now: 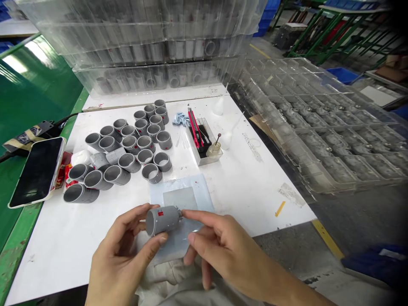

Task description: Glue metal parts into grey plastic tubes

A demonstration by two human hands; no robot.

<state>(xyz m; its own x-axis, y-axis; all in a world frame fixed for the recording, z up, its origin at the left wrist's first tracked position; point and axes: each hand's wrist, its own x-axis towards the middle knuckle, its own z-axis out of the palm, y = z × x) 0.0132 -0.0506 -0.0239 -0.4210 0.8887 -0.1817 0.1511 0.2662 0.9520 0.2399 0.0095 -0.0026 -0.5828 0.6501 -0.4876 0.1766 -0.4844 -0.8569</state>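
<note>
— Two big stacks frame our view: clear moulded plastic trays piled at the back (pixel 149 46) and more of the same spread along the right (pixel 318 127). Between them sits our white rectangular worktable (pixel 255 187).

— And on it, a crowd of short grey plastic tube sleeves (pixel 127 146), some upright, some tipped on their sides. A black smartphone in a pale case (pixel 38 170) lies at the table's left edge.

— Further in, we've got a small clear plastic box holding a red utility knife (pixel 204 142), with a little glass pot beside the blade.

— Now the close work. Our left hand (pixel 124 259) has thumb and fingers wrapped round one grey plastic cylinder with a red mark (pixel 163 219), held lying sideways just above the table's near edge, over a pale square mat (pixel 183 196).

— Our right hand (pixel 223 248) pinches at its right end, forefinger and thumb closed on a small metal tip there.

— We'd judge this as fitting or adjusting that end piece. What follows calls for a steady left grip and a fine twist or press from the right fingertips.
</note>
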